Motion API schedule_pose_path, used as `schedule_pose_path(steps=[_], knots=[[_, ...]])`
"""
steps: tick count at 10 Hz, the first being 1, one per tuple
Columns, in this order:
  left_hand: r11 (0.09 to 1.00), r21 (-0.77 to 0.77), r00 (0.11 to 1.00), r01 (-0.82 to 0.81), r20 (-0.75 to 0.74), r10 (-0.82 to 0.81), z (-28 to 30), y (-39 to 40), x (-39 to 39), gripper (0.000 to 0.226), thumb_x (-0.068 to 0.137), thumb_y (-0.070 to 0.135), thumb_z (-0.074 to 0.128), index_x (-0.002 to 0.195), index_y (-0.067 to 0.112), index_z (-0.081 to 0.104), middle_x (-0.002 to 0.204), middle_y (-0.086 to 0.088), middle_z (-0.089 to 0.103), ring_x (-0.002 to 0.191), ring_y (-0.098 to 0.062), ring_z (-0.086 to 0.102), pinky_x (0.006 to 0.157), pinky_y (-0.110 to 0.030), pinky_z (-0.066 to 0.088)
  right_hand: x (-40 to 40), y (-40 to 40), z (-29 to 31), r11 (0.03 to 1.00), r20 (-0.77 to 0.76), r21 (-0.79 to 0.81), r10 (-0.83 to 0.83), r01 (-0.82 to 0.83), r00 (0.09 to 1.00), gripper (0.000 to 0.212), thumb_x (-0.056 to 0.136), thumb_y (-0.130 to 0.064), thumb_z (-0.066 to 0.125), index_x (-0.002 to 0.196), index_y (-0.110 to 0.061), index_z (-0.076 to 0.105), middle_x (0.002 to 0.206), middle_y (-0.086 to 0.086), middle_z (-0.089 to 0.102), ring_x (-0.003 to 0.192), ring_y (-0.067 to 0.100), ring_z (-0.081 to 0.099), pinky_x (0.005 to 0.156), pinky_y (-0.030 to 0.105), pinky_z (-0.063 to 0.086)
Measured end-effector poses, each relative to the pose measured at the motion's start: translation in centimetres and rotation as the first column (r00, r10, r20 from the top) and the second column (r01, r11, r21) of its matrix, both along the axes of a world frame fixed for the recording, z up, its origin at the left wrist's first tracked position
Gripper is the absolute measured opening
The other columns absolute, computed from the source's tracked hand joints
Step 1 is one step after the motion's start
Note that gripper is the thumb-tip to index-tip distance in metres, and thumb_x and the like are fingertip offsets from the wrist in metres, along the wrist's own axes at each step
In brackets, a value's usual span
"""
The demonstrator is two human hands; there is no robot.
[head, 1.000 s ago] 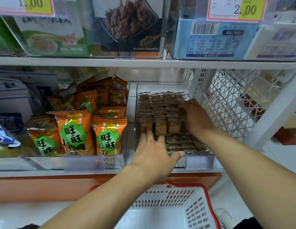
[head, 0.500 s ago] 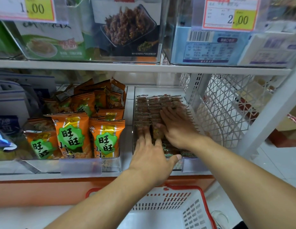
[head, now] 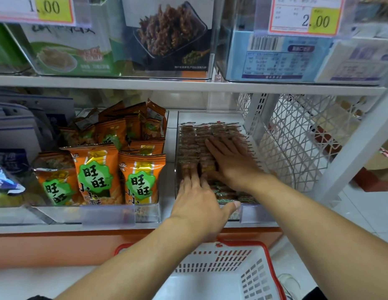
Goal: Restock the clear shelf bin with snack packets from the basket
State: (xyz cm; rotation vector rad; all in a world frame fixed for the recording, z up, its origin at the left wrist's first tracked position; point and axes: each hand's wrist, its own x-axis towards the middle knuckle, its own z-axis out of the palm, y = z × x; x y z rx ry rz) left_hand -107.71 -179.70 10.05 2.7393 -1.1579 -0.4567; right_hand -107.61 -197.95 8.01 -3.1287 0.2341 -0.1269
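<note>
Snack packets [head: 189, 144] in clear bin [head: 210, 114], beneath both flat, released grips [head: 198, 204] [head: 232, 161].

A price tag [head: 33, 8] clipped to the upper shelf's left bin read "1.00", the last digits on a yellow patch. A second price tag [head: 304, 15] on the upper right bin read "2.00", also partly on yellow; the small print above it was too fine to read. Below, the orange snack bags [head: 95, 172] in the left-hand clear bin carried the characters "旺旺" in white on a green splash, with "小小" beneath on the front ones. A pale blue box [head: 273, 55] above showed a barcode and a printed table, its text blurred. The lettering on the green carton [head: 65, 53] was unreadable.
</note>
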Motion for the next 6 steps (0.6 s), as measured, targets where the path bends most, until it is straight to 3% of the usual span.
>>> schedule_pose_path(steps=[2, 4, 6], knots=[[1.0, -0.004, 1.0, -0.017, -0.021, 0.017, 0.3, -0.3, 0.1, 0.119, 0.086, 0.086, 0.032, 0.16, -0.003, 0.003, 0.167, -0.027, -0.009, 0.156, -0.039, -0.002, 0.127, -0.046, 0.006, 0.1, 1.0, 0.1, 1.0, 0.068, -0.014, -0.003, 0.004, 0.998, 0.084, 0.097, -0.065, 0.034, 0.161, -0.023, 0.0, 0.17, -0.003, 0.0, 0.156, 0.02, -0.006, 0.125, 0.041, -0.007], [1.0, -0.02, 1.0, -0.024, -0.017, 0.024, 0.3, -0.5, 0.1, 0.122, 0.083, 0.089, 0.032, 0.161, -0.001, 0.004, 0.167, -0.028, -0.011, 0.155, -0.041, 0.002, 0.127, -0.047, 0.009, 0.0, 1.4, -0.2, 1.0, 0.01, 0.008, -0.012, 0.012, 1.0, 0.088, 0.099, -0.063, 0.032, 0.16, -0.018, -0.012, 0.169, 0.002, -0.011, 0.155, 0.023, -0.015, 0.126, 0.042, -0.007], [0.998, -0.042, 0.999, -0.044, -0.033, 0.042, 0.7, -0.1, -0.2, 0.12, 0.084, 0.087, 0.036, 0.161, 0.0, 0.006, 0.168, -0.025, -0.008, 0.156, -0.039, 0.001, 0.126, -0.045, 0.007, -0.4, 1.1, 1.1, 0.998, 0.03, -0.032, 0.057, -0.056, 0.998, 0.106, 0.091, -0.066, 0.052, 0.159, -0.019, -0.015, 0.169, -0.001, -0.013, 0.155, 0.019, -0.016, 0.123, 0.034, -0.014]])
